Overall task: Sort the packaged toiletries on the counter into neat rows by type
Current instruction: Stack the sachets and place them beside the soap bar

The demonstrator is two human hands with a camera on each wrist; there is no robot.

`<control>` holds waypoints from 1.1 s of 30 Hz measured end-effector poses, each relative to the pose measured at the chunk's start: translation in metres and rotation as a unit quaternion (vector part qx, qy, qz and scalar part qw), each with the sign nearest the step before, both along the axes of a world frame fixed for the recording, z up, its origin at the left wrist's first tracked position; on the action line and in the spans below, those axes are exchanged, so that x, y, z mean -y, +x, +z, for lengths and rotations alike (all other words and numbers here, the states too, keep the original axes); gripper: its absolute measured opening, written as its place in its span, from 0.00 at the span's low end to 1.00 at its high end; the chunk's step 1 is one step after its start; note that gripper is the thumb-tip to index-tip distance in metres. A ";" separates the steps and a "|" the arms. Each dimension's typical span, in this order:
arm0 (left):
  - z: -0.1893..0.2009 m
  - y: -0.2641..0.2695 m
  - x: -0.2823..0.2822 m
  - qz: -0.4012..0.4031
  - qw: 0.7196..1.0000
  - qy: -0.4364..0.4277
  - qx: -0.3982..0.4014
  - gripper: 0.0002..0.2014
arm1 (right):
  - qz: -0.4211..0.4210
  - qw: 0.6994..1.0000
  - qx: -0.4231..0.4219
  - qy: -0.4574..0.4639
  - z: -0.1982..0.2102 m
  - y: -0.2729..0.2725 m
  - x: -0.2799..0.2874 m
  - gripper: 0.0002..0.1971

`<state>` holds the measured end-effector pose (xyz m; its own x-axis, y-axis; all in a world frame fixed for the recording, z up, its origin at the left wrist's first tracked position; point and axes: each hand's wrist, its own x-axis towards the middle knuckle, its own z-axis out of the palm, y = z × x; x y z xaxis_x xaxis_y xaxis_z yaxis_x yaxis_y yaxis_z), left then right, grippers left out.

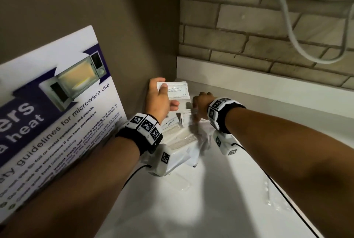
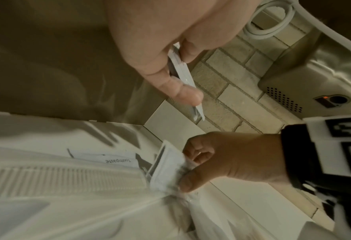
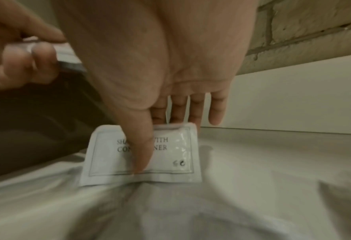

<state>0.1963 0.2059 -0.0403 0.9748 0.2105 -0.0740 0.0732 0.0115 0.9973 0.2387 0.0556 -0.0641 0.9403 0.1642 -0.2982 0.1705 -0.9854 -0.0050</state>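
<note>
My left hand (image 1: 162, 88) pinches a small stack of white "shampoo with conditioner" sachets (image 1: 176, 90) between thumb and fingers, raised near the back corner of the white counter (image 1: 229, 180). In the left wrist view this stack (image 2: 198, 112) shows edge-on. My right hand (image 1: 197, 103) reaches down into a loose pile of white packets (image 1: 180, 134). There its thumb and fingers (image 3: 156, 142) pinch another shampoo sachet (image 3: 176, 155) standing on edge. A toothpaste packet (image 2: 117, 160) and a ribbed comb packet (image 2: 67, 178) lie in the pile beside it.
A microwave safety sign (image 1: 57, 113) leans against the brown wall at left. A brick wall with a white ledge (image 1: 249, 76) closes the back, with white cables (image 1: 287, 27) hanging above. Clear plastic wrappers (image 1: 183, 186) lie on the near counter.
</note>
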 end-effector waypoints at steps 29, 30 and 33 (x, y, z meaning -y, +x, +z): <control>0.010 -0.081 0.017 -0.219 0.973 -0.065 -0.011 0.15 | -0.112 0.925 0.042 0.360 0.081 -0.142 0.051 0.17; 0.009 -0.081 0.019 -0.222 0.972 -0.068 -0.023 0.15 | -0.116 0.928 0.048 0.351 0.081 -0.144 0.052 0.18; 0.011 -0.083 0.023 -0.226 0.969 -0.088 -0.050 0.10 | -0.123 0.931 0.062 0.338 0.081 -0.146 0.052 0.19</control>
<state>0.1129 0.1827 -0.0290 0.9504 -0.2611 -0.1691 0.2069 0.1248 0.9704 0.0924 0.0036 0.0169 0.9945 0.0499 -0.0923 -0.0200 -0.7736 -0.6333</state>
